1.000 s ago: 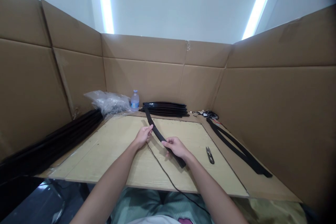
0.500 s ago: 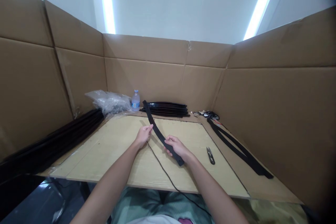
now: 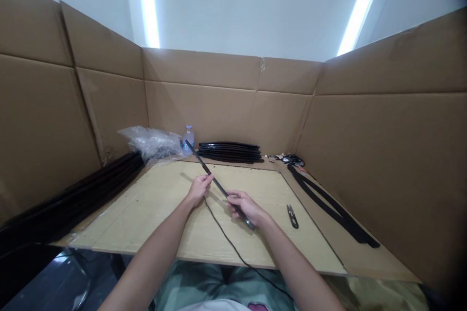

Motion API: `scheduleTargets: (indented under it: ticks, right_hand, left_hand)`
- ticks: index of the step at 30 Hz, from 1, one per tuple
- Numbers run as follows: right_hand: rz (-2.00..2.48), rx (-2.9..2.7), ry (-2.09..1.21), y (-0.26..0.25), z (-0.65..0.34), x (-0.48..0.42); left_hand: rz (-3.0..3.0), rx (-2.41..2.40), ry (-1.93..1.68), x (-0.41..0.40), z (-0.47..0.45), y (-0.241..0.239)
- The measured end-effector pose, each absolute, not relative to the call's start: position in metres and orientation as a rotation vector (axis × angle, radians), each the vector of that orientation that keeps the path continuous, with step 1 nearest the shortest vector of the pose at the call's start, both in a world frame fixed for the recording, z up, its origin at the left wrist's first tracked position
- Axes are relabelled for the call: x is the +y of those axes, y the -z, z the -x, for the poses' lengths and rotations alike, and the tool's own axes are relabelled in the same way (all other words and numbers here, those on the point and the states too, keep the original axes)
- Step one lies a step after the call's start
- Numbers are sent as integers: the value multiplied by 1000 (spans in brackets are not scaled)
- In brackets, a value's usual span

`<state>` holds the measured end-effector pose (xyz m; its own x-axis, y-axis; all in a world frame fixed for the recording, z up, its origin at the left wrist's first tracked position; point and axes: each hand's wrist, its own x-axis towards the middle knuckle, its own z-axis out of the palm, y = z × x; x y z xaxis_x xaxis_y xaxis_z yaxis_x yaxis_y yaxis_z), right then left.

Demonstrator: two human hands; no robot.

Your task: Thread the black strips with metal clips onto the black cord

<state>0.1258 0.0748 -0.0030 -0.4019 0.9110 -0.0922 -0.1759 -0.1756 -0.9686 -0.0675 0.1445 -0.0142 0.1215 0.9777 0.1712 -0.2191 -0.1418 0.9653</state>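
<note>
Both hands hold one long black strip (image 3: 216, 182) above the pale board (image 3: 160, 204). It is seen edge-on and looks thin. My left hand (image 3: 199, 189) pinches it near its middle. My right hand (image 3: 244, 206) is wrapped round its near end, which sticks out past the palm. The strip's far end points up and left toward the water bottle (image 3: 188, 139). A thin black cord (image 3: 226, 235) runs from under my left hand across the board and down to my lap.
Small black snips (image 3: 292, 215) lie on the board to the right of my right hand. Two long black strips (image 3: 330, 206) lie along the right side, a stack of black strips (image 3: 230, 151) at the back, black strips (image 3: 73, 199) on the left. A crumpled plastic bag (image 3: 151, 142) sits back left. Cardboard walls (image 3: 383, 155) enclose the table.
The strip has turned about its length from showing its broad curved face to edge-on and straight. Its far end has swung left toward the bottle. Both hands kept their places.
</note>
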Motion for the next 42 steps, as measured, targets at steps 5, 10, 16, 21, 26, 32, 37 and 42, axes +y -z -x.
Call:
scheduleTargets:
  ticks: [5,10,16,21,26,32,37,42]
  right_hand:
    - [949,-1378,-1643,1,-126,71]
    - [952,-1458,-1618,3,-124,68]
    - [1074,-1478,-1548,6,-123,70]
    - [1051,-1499,-1501,3,-124,72]
    - [950,-1484,-1454,-3,-124,72]
    - [923,-1423,-1473,-1,-125,75]
    - [1023,-1478,-1422,2,-128,78]
    - [1028,-1592,-1406,2,-130,78]
  left_hand:
    - [-1201,807,-1286,141,68,12]
    - [-1215,799,-1262,142,67,13]
    - [-1215,793,-1244,142,66,15]
    - [-1190,800,-1231,140,65,12]
    - [-1163,821,-1280,142,67,13]
    - [-1101,760,-1238,147,70,16]
    - [-1140,723,-1235,147,72,14]
    - [-1151,699,-1200,147,73,15]
